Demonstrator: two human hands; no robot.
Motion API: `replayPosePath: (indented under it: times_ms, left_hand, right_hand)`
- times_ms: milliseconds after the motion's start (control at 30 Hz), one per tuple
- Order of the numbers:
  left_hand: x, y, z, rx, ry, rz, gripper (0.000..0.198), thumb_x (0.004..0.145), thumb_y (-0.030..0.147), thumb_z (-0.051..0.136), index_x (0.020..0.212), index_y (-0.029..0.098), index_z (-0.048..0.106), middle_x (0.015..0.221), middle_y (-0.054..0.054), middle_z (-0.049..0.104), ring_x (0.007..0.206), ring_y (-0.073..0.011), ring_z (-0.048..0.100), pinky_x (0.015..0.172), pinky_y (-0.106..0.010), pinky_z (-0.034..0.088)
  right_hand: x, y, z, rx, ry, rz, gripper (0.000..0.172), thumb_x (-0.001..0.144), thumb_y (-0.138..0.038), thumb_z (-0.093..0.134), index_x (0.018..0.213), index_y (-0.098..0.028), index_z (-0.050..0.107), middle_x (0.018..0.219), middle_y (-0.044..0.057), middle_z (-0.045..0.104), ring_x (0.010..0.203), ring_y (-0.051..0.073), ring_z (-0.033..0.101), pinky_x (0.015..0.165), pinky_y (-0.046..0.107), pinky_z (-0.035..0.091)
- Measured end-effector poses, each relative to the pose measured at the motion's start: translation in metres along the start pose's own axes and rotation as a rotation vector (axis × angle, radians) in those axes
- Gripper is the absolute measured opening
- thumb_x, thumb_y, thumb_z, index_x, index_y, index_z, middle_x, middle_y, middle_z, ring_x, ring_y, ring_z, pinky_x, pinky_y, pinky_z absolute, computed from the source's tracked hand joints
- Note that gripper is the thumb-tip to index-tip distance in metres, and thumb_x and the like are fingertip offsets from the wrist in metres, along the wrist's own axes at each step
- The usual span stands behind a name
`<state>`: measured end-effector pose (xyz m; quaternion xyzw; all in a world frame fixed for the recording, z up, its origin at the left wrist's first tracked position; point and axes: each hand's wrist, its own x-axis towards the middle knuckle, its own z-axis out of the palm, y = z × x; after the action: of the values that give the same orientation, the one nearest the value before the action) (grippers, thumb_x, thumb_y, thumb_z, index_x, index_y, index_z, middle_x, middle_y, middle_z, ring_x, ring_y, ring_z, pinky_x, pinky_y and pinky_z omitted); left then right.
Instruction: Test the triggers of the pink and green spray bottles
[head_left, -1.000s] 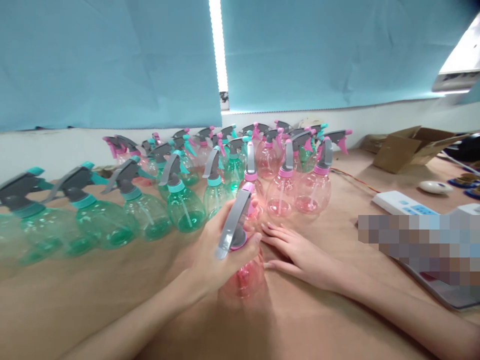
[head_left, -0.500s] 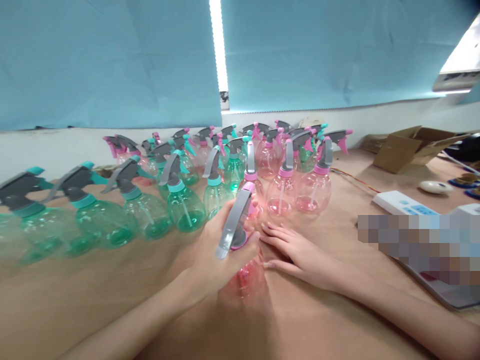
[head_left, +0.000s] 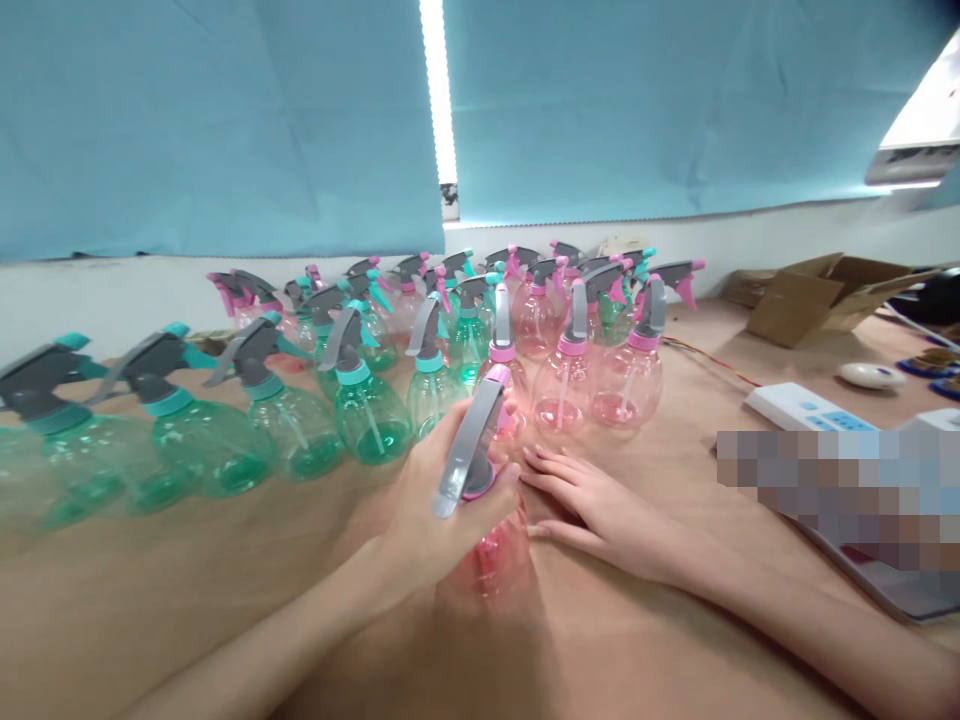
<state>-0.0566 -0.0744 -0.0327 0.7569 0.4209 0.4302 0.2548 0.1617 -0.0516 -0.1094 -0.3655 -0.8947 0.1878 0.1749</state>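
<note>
My left hand (head_left: 431, 505) is wrapped round the neck of a pink spray bottle (head_left: 495, 555) that stands on the brown table (head_left: 225, 600). The bottle's grey trigger (head_left: 466, 450) sticks up toward me. My right hand (head_left: 600, 505) lies flat on the table just right of the bottle, fingers stretched out, their tips close to the bottle's side. It holds nothing.
Several green spray bottles (head_left: 367, 410) and pink spray bottles (head_left: 626, 375) stand in rows behind my hands, reaching to the wall. At the right lie a white power strip (head_left: 806, 408), a white mouse (head_left: 870, 374) and an open cardboard box (head_left: 825, 292).
</note>
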Motion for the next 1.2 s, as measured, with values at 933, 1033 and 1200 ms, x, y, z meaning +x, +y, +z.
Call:
replayPosePath:
  times_ms: [933, 1033, 1200]
  left_hand:
    - [0.005, 0.020, -0.004, 0.054, -0.003, -0.059, 0.007, 0.076, 0.026, 0.048, 0.080, 0.025, 0.042, 0.066, 0.004, 0.051, 0.055, -0.0143, 0.047, 0.052, -0.028, 0.041]
    - [0.003, 0.010, -0.002, 0.032, 0.018, -0.025, 0.014, 0.077, 0.023, 0.052, 0.091, 0.025, 0.048, 0.073, 0.003, 0.057, 0.060, -0.0147, 0.055, 0.058, -0.028, 0.047]
    - [-0.001, 0.000, 0.000, 0.063, 0.070, -0.017, 0.028, 0.083, 0.028, 0.059, 0.110, 0.026, 0.055, 0.081, 0.002, 0.064, 0.069, -0.0170, 0.062, 0.066, -0.031, 0.051]
  right_hand:
    - [0.000, -0.001, -0.001, 0.002, 0.010, -0.011, 0.066, 0.096, -0.059, 0.048, 0.147, -0.018, 0.046, 0.154, 0.014, 0.042, 0.145, 0.033, 0.032, 0.117, 0.054, 0.031]
    - [0.000, 0.000, 0.000, 0.003, 0.012, -0.010, 0.066, 0.096, -0.059, 0.049, 0.148, -0.019, 0.045, 0.153, 0.014, 0.043, 0.145, 0.033, 0.033, 0.117, 0.053, 0.032]
    - [-0.001, 0.002, 0.001, -0.001, 0.010, -0.009, 0.068, 0.096, -0.060, 0.048, 0.148, -0.017, 0.045, 0.154, 0.014, 0.042, 0.145, 0.032, 0.032, 0.117, 0.051, 0.031]
